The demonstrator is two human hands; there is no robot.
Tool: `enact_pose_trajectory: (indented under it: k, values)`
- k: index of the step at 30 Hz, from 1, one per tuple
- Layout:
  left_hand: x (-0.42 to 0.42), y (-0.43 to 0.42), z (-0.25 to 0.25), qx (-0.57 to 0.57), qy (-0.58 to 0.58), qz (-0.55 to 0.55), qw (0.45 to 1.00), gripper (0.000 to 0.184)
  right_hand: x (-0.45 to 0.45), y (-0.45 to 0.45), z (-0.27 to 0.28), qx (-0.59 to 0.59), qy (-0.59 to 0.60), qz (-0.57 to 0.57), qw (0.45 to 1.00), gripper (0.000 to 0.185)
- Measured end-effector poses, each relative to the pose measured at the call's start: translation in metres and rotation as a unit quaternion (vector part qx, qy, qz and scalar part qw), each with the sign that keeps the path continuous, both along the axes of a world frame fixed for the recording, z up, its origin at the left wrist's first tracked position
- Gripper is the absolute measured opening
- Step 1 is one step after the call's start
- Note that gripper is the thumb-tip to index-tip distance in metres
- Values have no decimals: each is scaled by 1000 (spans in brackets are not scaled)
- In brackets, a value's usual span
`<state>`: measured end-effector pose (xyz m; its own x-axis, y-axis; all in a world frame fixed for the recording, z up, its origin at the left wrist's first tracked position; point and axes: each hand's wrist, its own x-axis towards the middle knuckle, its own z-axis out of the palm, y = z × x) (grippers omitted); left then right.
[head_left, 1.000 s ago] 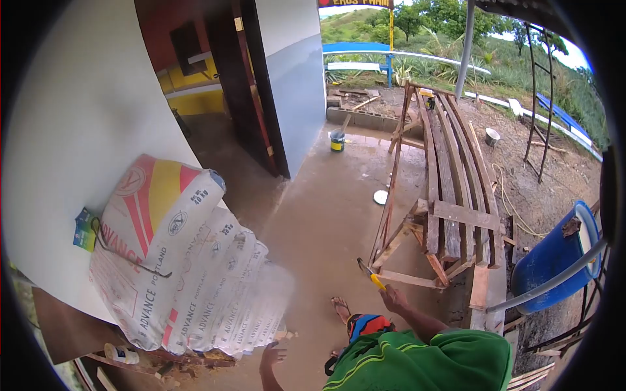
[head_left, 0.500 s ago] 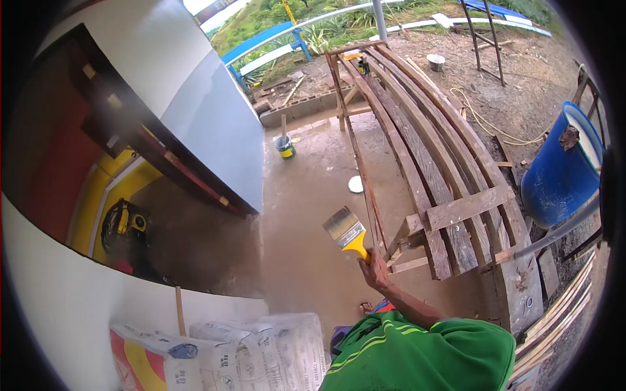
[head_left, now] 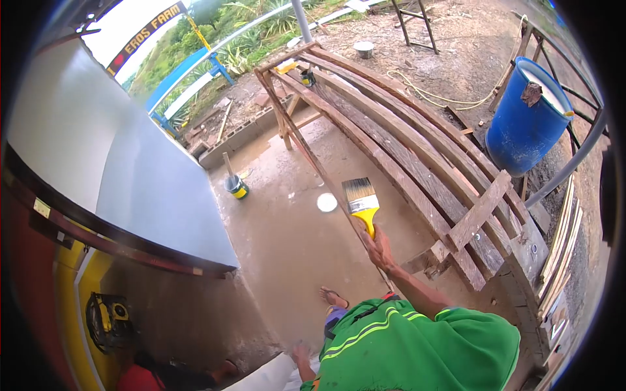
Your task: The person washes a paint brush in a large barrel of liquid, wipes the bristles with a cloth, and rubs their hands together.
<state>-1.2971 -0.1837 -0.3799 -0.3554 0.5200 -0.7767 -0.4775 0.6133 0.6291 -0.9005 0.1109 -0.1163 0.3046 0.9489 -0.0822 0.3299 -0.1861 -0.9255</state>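
Note:
My right hand [head_left: 378,249] is closed around the yellow handle of a wide paintbrush [head_left: 362,203]. The brush points upward, its dark bristles on top, in front of a long wooden frame of boards [head_left: 417,156]. Low in the view, my left hand [head_left: 301,354] hangs beside a white sack [head_left: 270,375] with its fingers loosely extended; nothing shows in it. A paint can [head_left: 236,187] with a stick upright in it stands on the wet concrete floor. A white round lid [head_left: 327,202] lies near the brush.
At the far end of the boards sits another small can [head_left: 308,77]. A blue drum [head_left: 528,120] stands on the right. Bottom left, another person in red [head_left: 140,375] is partly visible near a black-and-yellow device [head_left: 111,319]. A grey-blue wall [head_left: 163,195] rises on the left.
My view has swung right and tilted. The brush is now more upright in my right hand. My left hand and the other person have come into view at the bottom.

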Motion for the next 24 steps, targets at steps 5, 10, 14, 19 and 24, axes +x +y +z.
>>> enact_pose_trajectory:
  k: [5,10,14,19,24]
  values:
    - [-67,137,-35,-55,125,-320,937,38,-34,65,0,-26,6,-69,997,44]
    - [-87,230,-23,-72,113,-235,963,35,-58,115,27,36,51,-138,988,30]
    - [-117,334,-1,28,136,-168,976,29,-65,190,37,45,44,-183,981,30]
    - [-149,410,5,23,163,-93,982,26,-37,330,25,163,92,-227,956,33]
    - [-157,431,17,-58,141,-113,982,26,7,478,33,144,127,-309,931,37]
